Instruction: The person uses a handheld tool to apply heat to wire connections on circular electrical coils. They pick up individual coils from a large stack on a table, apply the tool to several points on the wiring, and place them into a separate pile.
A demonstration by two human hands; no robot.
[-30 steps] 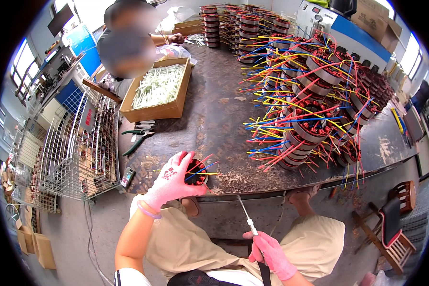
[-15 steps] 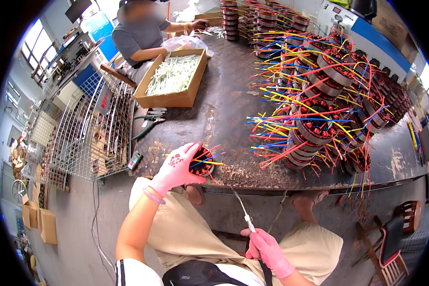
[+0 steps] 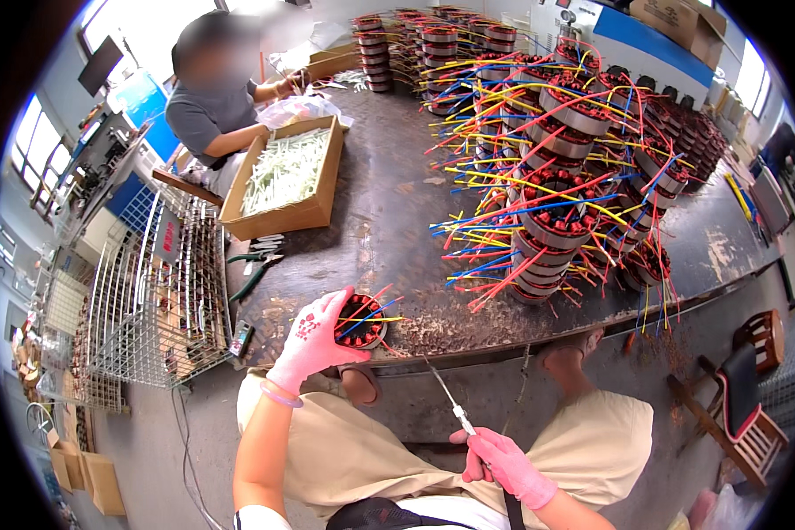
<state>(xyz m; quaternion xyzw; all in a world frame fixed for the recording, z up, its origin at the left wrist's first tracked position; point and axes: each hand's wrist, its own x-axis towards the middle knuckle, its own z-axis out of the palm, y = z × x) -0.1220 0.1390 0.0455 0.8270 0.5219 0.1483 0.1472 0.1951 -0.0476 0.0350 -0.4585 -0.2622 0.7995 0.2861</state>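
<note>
My left hand (image 3: 314, 343), in a pink glove, is wrapped around the side of a motor stator (image 3: 362, 320) at the table's front edge. This ring has dark red windings, with red, blue and yellow wires sticking out of it to the right. Below the edge, my pink-gloved right hand (image 3: 508, 466) grips a slim metal-shafted tool (image 3: 447, 392) with a whitish collar. Its thin end points up and left towards the table edge, near the stator; whether they touch I cannot tell. My right palm hides the tool's handle.
Tall stacks of wired stators (image 3: 552, 221) fill the table's right side. A cardboard box (image 3: 283, 217) of pale sticks stands at the left, with green-handled pliers (image 3: 254, 277) nearer me. Across the table sits another person (image 3: 208, 106). A wire cart (image 3: 159, 300) stands left, a wooden chair (image 3: 740, 397) right.
The whole view has shifted, so the table's contents sit further left. Both hands keep their holds on the stator and the tool, with little movement of their own.
</note>
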